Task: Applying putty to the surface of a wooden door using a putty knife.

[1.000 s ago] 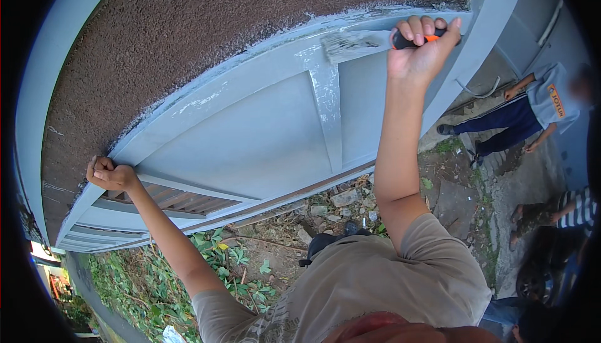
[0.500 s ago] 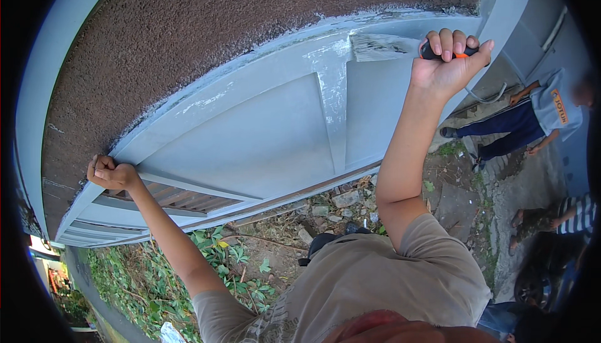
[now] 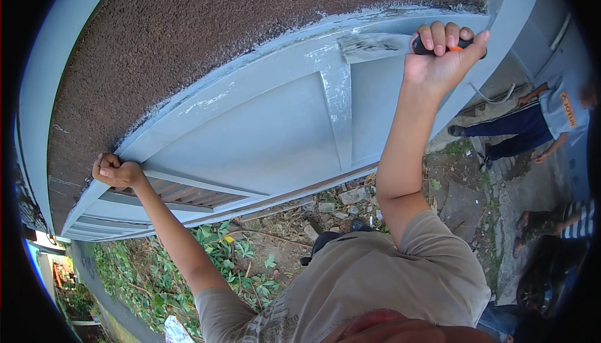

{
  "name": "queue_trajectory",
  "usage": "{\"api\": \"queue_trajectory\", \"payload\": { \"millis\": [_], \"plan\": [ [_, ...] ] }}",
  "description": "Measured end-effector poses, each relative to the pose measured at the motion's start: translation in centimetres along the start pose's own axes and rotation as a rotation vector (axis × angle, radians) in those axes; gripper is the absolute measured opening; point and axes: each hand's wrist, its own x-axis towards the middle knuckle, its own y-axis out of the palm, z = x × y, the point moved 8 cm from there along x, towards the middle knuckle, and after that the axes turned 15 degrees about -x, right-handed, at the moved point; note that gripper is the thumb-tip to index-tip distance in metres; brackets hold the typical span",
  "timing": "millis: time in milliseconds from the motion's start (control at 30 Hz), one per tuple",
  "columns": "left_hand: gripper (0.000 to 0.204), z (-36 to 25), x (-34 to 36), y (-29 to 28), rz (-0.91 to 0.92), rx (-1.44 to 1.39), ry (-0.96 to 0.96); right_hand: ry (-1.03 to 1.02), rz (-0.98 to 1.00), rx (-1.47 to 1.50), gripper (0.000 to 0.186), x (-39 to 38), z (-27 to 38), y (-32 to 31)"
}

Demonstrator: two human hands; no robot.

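Note:
Above me, a grey-painted panelled frame [image 3: 250,133] runs along a rough brown wall [image 3: 206,30], with patchy white scuffs on its rails. My right hand [image 3: 441,55] is raised and closed round the black and orange handle of a putty knife [image 3: 374,47]. Its wide, smeared blade lies flat against the upper rail, by the top of an upright crosspiece. My left hand [image 3: 119,173] has its fingers curled at the rail's edge where it meets the brown wall; the fingertips are partly hidden.
Rubble [image 3: 341,199] and cut green leaves [image 3: 219,252] cover the ground below. At right a person in dark trousers [image 3: 513,136] stands near a grey wall, and another in a striped top [image 3: 577,220] is lower down. A cable loop [image 3: 498,97] hangs beyond the frame.
My right hand has drawn the putty knife a little left along the upper rail. My left hand keeps its place at the rail's edge, while the view has shifted slightly.

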Motion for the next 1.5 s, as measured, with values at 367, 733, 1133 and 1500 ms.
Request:
{"api": "queue_trajectory", "payload": {
  "millis": [367,733,1133,1500],
  "plan": [
    [0.038,0.5,-0.3,-0.1,-0.010,-0.027,-0.009,-0.019,0.052,-0.015,0.042,-1.9,0.4,2.4],
    [0.036,1.2,-0.4,-0.6,-0.004,-0.039,-0.006,-0.161,0.077,-0.088,0.046,-4.4,2.7,3.2],
    [0.037,0.5,-0.3,0.4,0.006,-0.063,-0.019,-0.186,0.336,-0.084,0.047,-3.7,6.7,5.1],
    [0.036,1.1,-0.4,-0.3,-0.016,-0.046,-0.021,-0.023,0.151,-0.164,0.048,-2.3,4.0,-0.1]
  ]
}}
